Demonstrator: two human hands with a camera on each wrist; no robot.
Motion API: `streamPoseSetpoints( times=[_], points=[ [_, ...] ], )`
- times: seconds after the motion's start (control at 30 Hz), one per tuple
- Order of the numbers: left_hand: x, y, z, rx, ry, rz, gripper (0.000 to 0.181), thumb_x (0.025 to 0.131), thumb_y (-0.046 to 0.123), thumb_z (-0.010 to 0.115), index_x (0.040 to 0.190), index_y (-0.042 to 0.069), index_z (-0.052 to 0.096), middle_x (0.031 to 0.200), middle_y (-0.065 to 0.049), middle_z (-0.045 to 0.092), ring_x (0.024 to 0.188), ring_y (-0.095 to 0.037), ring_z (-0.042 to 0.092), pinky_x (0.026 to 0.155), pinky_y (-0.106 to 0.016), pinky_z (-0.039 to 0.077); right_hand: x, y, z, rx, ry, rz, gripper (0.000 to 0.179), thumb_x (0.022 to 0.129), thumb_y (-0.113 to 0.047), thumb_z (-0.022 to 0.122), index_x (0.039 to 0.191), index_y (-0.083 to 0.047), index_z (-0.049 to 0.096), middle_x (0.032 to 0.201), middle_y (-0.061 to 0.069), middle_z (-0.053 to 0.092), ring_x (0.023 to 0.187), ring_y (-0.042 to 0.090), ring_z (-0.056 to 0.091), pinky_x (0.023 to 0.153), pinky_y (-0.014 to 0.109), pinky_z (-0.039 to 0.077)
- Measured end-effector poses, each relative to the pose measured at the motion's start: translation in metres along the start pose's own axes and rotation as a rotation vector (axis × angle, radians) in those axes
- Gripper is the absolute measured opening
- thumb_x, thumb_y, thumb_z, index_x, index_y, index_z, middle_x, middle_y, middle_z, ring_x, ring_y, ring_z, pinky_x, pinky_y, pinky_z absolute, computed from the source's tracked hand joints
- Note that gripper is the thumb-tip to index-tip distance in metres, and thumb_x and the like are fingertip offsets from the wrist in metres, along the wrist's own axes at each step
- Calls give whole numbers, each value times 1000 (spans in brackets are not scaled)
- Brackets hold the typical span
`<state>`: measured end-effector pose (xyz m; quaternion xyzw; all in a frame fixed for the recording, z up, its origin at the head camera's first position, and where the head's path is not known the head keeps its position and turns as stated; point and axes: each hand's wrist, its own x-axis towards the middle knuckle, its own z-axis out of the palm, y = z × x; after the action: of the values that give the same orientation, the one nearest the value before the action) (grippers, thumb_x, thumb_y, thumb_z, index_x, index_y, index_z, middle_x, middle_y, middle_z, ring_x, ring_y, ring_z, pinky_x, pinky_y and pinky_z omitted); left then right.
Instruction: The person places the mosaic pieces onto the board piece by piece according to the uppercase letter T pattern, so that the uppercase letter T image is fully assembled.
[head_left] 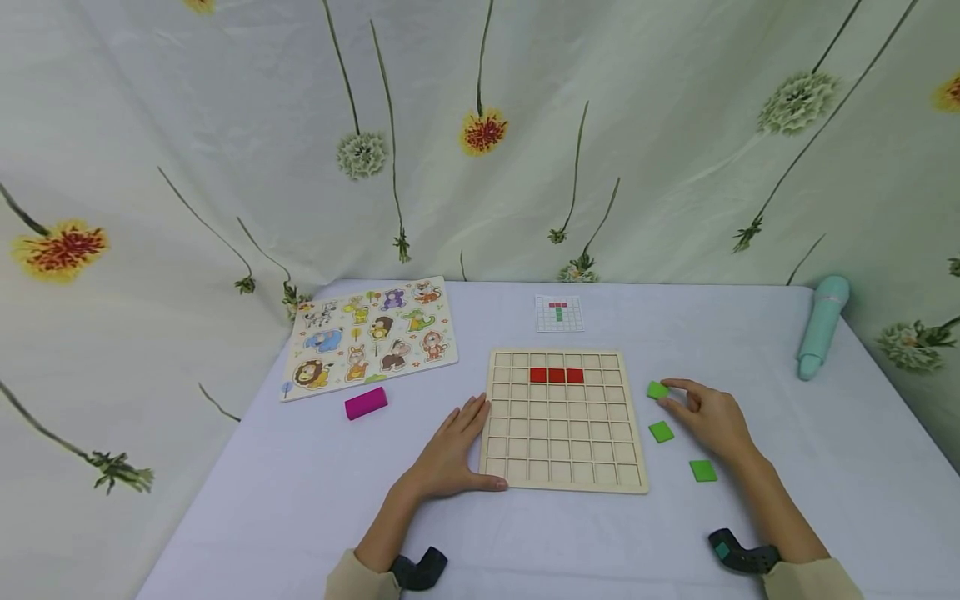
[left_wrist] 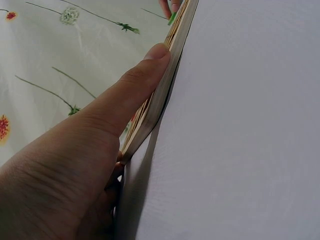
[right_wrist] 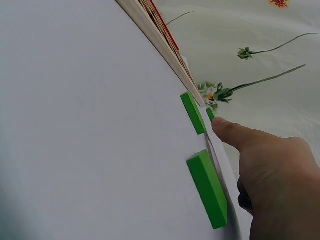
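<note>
My left hand rests against the left side of a wooden grid board, its fingers straight along the edge. The thumb lies over the board's near left corner. Three red square tiles sit side by side in one row near the top of the grid. To the right of the board, my right hand pinches a green square tile between thumb and forefinger, close to the tabletop. A second green tile lies just nearer, and a third green tile lies below the right wrist.
Behind the board lies a small pattern card with a red and green T shape. An animal puzzle board and a magenta block lie at the left. A mint-green cylindrical object lies at the far right, near the flowered cloth.
</note>
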<state>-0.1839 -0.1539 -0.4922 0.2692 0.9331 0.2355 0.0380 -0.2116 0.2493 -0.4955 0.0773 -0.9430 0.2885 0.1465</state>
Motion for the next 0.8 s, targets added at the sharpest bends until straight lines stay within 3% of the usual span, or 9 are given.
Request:
streamPoseSetpoints(
  times=[0.2,0.47,0.8],
  points=[
    [1,0,0,5,9,15,117,64,73,64,147,4,18,154,-6,12,140,-20,7,112,-42,10,2,-5,0,17,27,-42,31,83,-26,70,108,-7,67,50,-8,33,45,7,26,40,23,23],
    [1,0,1,10,-5,-5,117,63,74,62,148,6,16,154,-5,11,140,-16,4,112,-38,8,9,-21,12,29,-21,-55,34,83,-32,69,110,-10,67,51,-8,34,45,7,27,40,23,25],
    [1,-1,2,12,-11,-14,118,63,75,62,148,8,16,154,-3,9,140,-14,3,112,-36,6,25,-64,40,136,-103,-112,36,82,-31,70,112,-11,67,49,-9,34,44,5,27,41,21,22]
  ],
)
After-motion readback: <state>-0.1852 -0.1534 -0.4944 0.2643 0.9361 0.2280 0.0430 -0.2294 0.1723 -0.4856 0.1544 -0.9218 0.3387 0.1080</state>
